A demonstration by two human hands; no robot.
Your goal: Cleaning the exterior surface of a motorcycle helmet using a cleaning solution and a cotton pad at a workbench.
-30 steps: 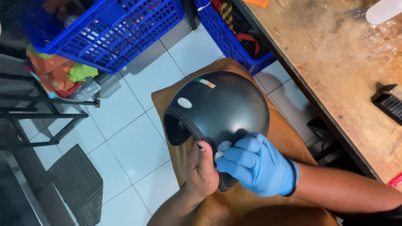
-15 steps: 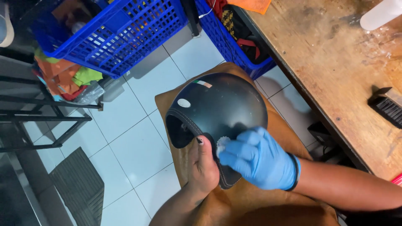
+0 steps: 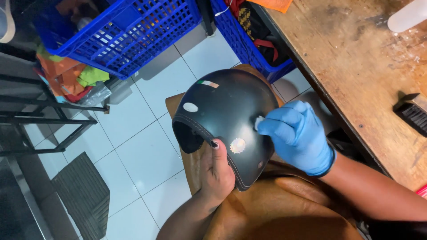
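1. One view is given, from the head camera looking down; a black helmet (image 3: 229, 118) is seen at the centre of the frame, propped on a brown leather-like lap cover (image 3: 284, 204) above a white tiled floor (image 3: 133, 146).
2. The helmet's lower rim is pinched by the bare left hand (image 3: 216, 171), whose grip is closed on the stitched edge with the thumb laid on the outside of the shell.
3. A small white pad (image 3: 259, 122) is pressed against the shell by the blue-gloved right hand (image 3: 296, 135); its grip is closed around the pad, and how much of the pad is held cannot be told.
4. Two pale round patches are seen on the shell, one near the upper left of the dome and one just beside the left thumb, and a small striped sticker sits near the top.
5. The shell is judged hard, stiff and smooth, so it is likely to slip under a flat palm; the rolled rim is judged the surest place to take hold, as is done now. It appears light enough for one hand.
6. A worn wooden desk (image 3: 356, 66) fills the upper right of the frame, with a black brush (image 3: 413, 113) at the right edge and a white bottle (image 3: 407, 15) in the corner.
7. Two blue plastic crates (image 3: 129, 40) are seen at the upper left and top centre, with coloured rags (image 3: 73, 75) beneath.
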